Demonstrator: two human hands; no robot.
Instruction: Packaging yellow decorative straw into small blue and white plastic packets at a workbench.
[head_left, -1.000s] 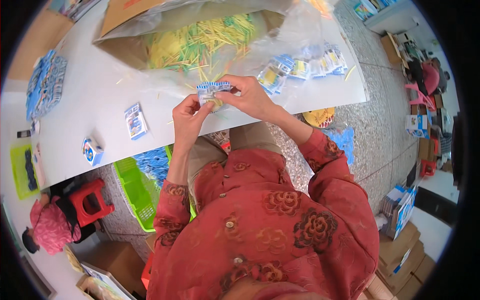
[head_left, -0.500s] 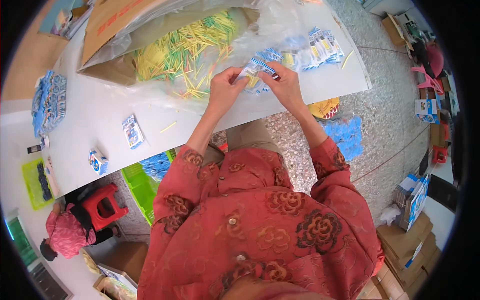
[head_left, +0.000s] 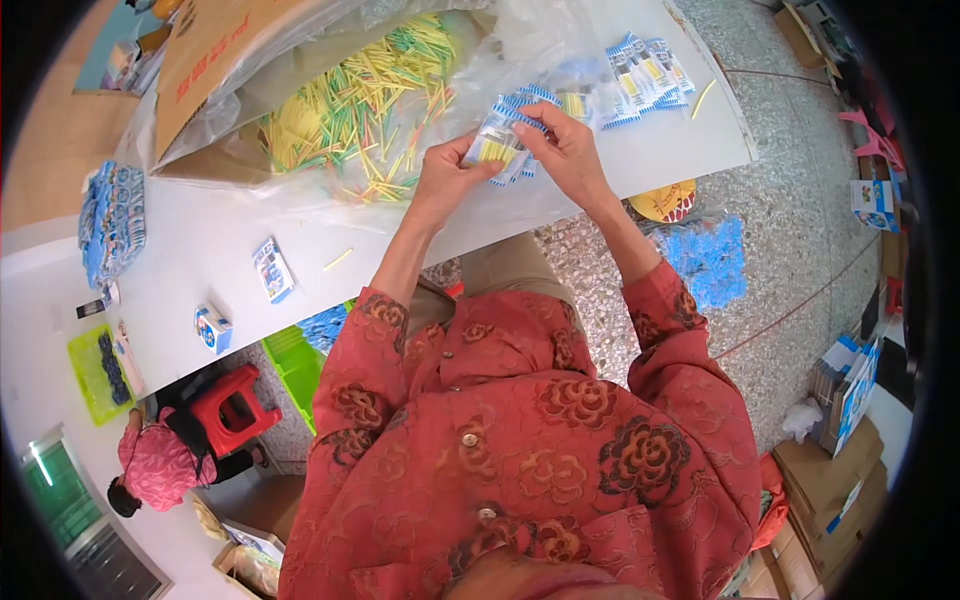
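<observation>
Over the table's near edge, both hands hold a small blue-and-white striped clear packet with thin yellow sticks inside. My left hand grips its lower left side, thumb across the front. At its upper right, my right hand pinches the packet between thumb and fingers. Just behind it lie more such packets, partly hidden by the hands. Farther right is an overlapping row of filled packets. Beyond my left hand, a large heap of yellow, green and reddish sticks spills from a plastic-lined carton.
On the white table lie a flat packet, a small box, a loose stick and a pile of blue packets. A green crate stands below. Another person is beside a red stool.
The packet has tilted, and more of its front with the sticks shows. My left thumb now lies lower on it. The whole view has shifted slightly.
</observation>
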